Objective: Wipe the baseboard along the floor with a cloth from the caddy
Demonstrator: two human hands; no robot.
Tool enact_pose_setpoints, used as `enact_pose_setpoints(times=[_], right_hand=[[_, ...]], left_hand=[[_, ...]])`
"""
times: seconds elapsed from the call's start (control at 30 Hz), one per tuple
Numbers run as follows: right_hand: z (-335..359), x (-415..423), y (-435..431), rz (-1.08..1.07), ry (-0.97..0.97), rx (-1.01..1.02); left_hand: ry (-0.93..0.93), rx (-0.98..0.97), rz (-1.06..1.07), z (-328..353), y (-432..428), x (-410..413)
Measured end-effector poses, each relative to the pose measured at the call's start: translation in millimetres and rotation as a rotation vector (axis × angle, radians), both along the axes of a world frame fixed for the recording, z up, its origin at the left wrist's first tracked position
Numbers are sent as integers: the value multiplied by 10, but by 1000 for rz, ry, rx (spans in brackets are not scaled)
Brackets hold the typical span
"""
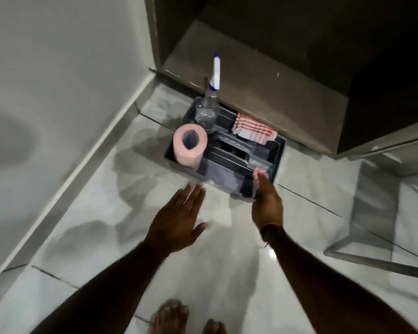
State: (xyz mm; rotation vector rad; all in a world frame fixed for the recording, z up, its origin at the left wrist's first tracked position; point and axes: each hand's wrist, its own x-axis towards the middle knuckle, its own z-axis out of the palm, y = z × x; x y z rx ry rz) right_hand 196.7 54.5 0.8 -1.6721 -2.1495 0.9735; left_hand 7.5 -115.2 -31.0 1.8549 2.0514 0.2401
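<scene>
Striped cloth [252,131] lies folded in the dark plastic caddy [279,150]; left hand [176,220] and right hand [267,203], grip wide, empty.

Both bare arms extended forward and down. Left hand [176,219] flat, palm down, fingers together and straight, thumb splayed toward the right hand [266,201]. Right hand turned edge-on, fingers extended, blurred at tips; dark band at wrist. Both empty.

The only view is coming from a camera on the person's head. It is looking forward and steeply down at the tiled floor [227,273]. It is standing high above the caddy [279,147] and is taking in both outstretched forearms and the bare toes at the bottom edge.
</scene>
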Motion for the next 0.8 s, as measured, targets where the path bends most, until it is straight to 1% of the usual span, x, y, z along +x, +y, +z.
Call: enact_pose_setpoints(times=[0.07,0.1,0.13,0.2,0.3,0.43,0.47,0.57,0.67,0.73,0.8], right_hand=[[-27,8,400,-31,33,29],[-105,8,584,-35,2,49],[-202,13,762,-19,-60,76],[-437,-46,1055,93,-197,140],[-764,-165,1269,210,-338,184],[-1216,-365,1194,296,-591,150],[-1284,-392,1171,301,-625,147],[-1315,-409,1151,309,-611,147],[-1177,-404,1223,314,-621,110],[-982,-419,1170,283,-534,85],[-634,-410,1059,264,-404,94]], left_hand=[[24,-4,-78,-114,408,87],[38,-39,-97,-204,584,154],[65,-77,-108,-302,746,238],[130,-128,-125,-509,962,368],[157,-166,-130,-749,1101,489],[179,-107,-118,-953,1052,497],[187,-97,-130,-973,1043,484],[206,-111,-164,-948,1039,455],[167,-142,-199,-820,1066,387],[162,-138,-191,-659,1016,304],[173,-68,-190,-352,894,200]])
